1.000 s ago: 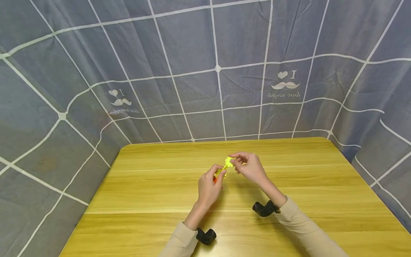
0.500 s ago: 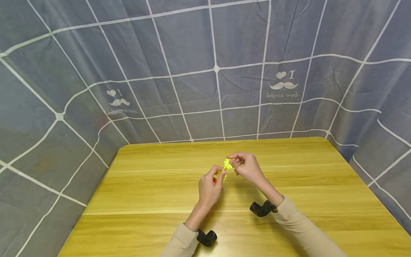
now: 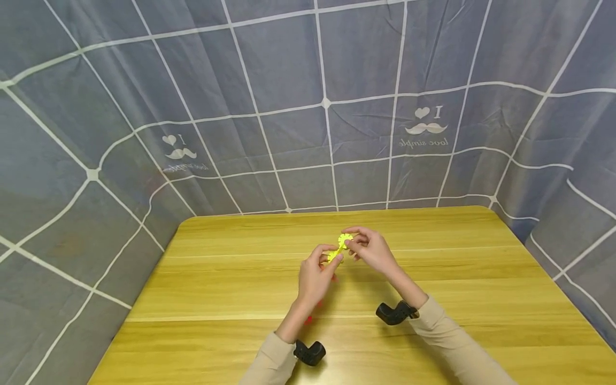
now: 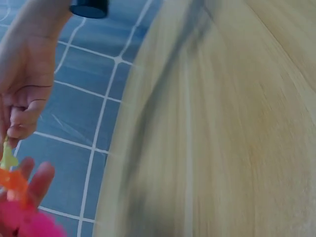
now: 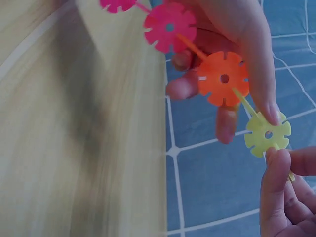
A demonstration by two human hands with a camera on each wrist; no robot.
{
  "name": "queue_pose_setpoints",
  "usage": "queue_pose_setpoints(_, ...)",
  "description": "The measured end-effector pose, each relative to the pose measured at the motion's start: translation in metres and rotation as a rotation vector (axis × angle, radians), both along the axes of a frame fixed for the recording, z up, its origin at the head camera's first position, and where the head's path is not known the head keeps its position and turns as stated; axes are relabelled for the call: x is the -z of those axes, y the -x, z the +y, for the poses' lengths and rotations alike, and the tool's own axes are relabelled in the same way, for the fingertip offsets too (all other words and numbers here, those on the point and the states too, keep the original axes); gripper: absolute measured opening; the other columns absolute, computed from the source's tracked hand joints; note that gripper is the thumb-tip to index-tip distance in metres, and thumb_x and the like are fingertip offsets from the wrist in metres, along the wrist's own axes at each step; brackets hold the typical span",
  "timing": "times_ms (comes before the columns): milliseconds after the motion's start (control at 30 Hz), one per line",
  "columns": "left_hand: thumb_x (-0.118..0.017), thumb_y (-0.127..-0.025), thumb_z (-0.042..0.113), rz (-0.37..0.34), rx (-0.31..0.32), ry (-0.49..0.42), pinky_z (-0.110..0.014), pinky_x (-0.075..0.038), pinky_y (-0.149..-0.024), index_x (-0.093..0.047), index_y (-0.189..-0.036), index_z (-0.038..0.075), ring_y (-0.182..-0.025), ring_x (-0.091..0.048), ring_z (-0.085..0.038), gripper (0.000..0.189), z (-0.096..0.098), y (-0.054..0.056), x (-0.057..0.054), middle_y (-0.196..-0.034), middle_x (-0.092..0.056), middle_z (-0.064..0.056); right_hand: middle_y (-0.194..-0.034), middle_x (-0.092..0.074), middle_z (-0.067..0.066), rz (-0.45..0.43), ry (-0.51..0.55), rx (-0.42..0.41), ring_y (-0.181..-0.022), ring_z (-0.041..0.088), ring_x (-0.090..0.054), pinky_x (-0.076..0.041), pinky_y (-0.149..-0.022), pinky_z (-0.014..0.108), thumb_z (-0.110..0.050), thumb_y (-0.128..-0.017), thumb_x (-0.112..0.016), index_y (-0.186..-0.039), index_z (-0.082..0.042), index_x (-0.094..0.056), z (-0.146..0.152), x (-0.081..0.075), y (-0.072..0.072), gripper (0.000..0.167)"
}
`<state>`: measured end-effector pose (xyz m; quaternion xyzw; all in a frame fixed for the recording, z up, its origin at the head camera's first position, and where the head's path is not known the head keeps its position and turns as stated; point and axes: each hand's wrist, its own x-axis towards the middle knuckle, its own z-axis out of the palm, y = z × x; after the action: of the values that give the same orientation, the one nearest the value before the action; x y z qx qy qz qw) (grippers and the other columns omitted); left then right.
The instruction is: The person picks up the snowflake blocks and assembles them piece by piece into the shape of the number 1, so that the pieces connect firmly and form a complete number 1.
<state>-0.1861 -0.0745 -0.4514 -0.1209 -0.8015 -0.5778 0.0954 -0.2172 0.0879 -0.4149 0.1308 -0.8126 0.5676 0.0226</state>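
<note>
A chain of notched plastic snowflake discs, pink, orange and yellow, slotted into one another, hangs between the hands. In the right wrist view a pink disc (image 5: pixel 170 27), an orange disc (image 5: pixel 224 79) and a yellow disc (image 5: pixel 269 134) show face-on, joined by discs seen edge-on. My left hand (image 3: pixel 314 275) pinches the yellow end of the chain, its thumb on the yellow disc. Just beyond, my right hand (image 3: pixel 375 251) pinches another yellow disc (image 3: pixel 345 240) between thumb and forefinger, its edge meeting the chain's end. Red bits (image 3: pixel 308 320) of the chain peek out beside the left wrist.
A wooden table (image 3: pixel 231 299) lies below both hands. Grey curtains (image 3: pixel 289 133) with white lines stand behind it and at its sides. Black wrist cameras (image 3: pixel 395 314) sit at both cuffs.
The left hand has turned slightly, so the chain's red part now shows beside its wrist and the orange disc is out of sight in the head view. The right hand keeps its pinch.
</note>
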Motion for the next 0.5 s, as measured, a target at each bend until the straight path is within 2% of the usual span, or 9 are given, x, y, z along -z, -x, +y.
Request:
queue_pose_setpoints(67,-0.065,-0.092,0.027,-0.087,0.077,-0.095,-0.011,-0.033,-0.038,-0.059,-0.121,0.008,-0.052,-0.067,-0.031,0.035,-0.001,0.001,0.000,-0.082,-0.070,-0.022,-0.077,-0.067,0.014,-0.022,0.011,0.006,-0.067,0.021,-0.064,-0.058,-0.060,0.034,-0.005,-0.091,-0.061,-0.119,0.003,-0.061,0.003,0.000,0.003,0.029)
queue_pose_setpoints(167,-0.061,-0.095,0.025,-0.179,0.132,-0.154,-0.013,-0.036,-0.042,-0.055,-0.127,0.008,-0.050,-0.063,-0.018,0.037,-0.003,0.001,-0.002,-0.082,-0.069,-0.022,-0.077,-0.067,0.013,-0.041,0.023,0.013,-0.068,0.022,-0.063,-0.056,-0.059,0.026,-0.007,-0.092,-0.061,-0.120,0.003,-0.060,0.008,0.000,0.006,0.030)
queue_pose_setpoints(233,-0.058,-0.097,0.023,-0.208,0.151,-0.155,-0.015,-0.033,-0.044,-0.055,-0.128,0.005,-0.049,-0.054,-0.010,0.036,-0.005,-0.001,-0.007,-0.081,-0.069,-0.021,-0.078,-0.066,0.015,-0.056,0.031,0.020,-0.068,0.019,-0.062,-0.055,-0.058,0.023,-0.007,-0.092,-0.061,-0.120,0.002,-0.061,0.011,0.000,0.008,0.030)
queue_pose_setpoints(333,-0.054,-0.099,0.020,-0.233,0.174,-0.135,-0.016,-0.032,-0.047,-0.055,-0.128,0.001,-0.052,-0.041,-0.008,0.035,-0.008,-0.007,-0.019,-0.081,-0.069,-0.022,-0.077,-0.066,0.016,-0.067,0.035,0.016,-0.066,0.014,-0.060,-0.055,-0.058,0.022,-0.007,-0.092,-0.061,-0.120,0.004,-0.060,0.013,-0.001,0.010,0.030)
queue_pose_setpoints(433,-0.050,-0.100,0.017,-0.264,0.200,-0.153,-0.016,-0.041,-0.053,-0.055,-0.127,-0.003,-0.058,-0.052,-0.007,0.034,-0.010,-0.010,-0.026,-0.093,-0.070,-0.026,-0.075,-0.065,0.012,-0.082,0.042,0.005,-0.066,0.013,-0.059,-0.056,-0.059,0.023,-0.007,-0.092,-0.061,-0.120,0.003,-0.061,0.014,-0.001,0.012,0.030)
queue_pose_setpoints(500,-0.048,-0.101,0.016,-0.286,0.206,-0.165,-0.019,-0.046,-0.057,-0.055,-0.127,-0.005,-0.062,-0.057,-0.007,0.034,-0.011,-0.007,-0.021,-0.099,-0.069,-0.029,-0.074,-0.065,0.007,-0.098,0.052,0.002,-0.067,0.013,-0.059,-0.056,-0.060,0.024,-0.008,-0.092,-0.061,-0.121,0.003,-0.060,0.015,0.000,0.013,0.031)
